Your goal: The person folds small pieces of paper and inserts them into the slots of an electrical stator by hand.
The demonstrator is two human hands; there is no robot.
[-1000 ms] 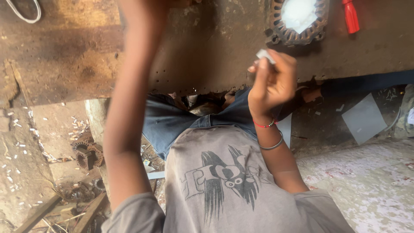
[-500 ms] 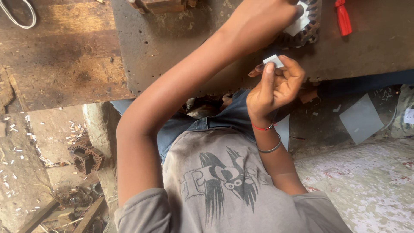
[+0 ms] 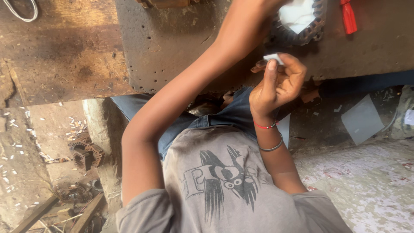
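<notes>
The right hand [image 3: 278, 84] is raised in front of the chest, just below the edge of the dark worn surface [image 3: 172, 43]. Its fingers are closed together on a small white piece [image 3: 274, 57], which looks like a folded slip of paper; the thumb and the forefinger pinch it at the top of the hand. On the right wrist there are a thin red thread with beads [image 3: 265, 126] and a grey metal bangle [image 3: 271, 146].

The left arm reaches up and across the surface to a round motor part [image 3: 312, 28] with dark windings around its rim and a white sheet in its middle. The left hand [image 3: 276, 5] is at the upper edge of the view, touching or nearly touching this part, and most of it is cut off, so I cannot tell if its fingers are open or closed.

Just to the right of the motor part a red handle [image 3: 348, 16] lies on the surface. At the far left corner there is a loop of white cable [image 3: 23, 13].

The person wears a grey shirt [image 3: 224, 185] with a dark print and blue jeans [image 3: 224, 114]. On the floor to the left lie rusty ring-shaped metal parts [image 3: 86, 153] and many small white scraps [image 3: 13, 125]. On the right a grey flat sheet [image 3: 362, 120] lies on the ground.
</notes>
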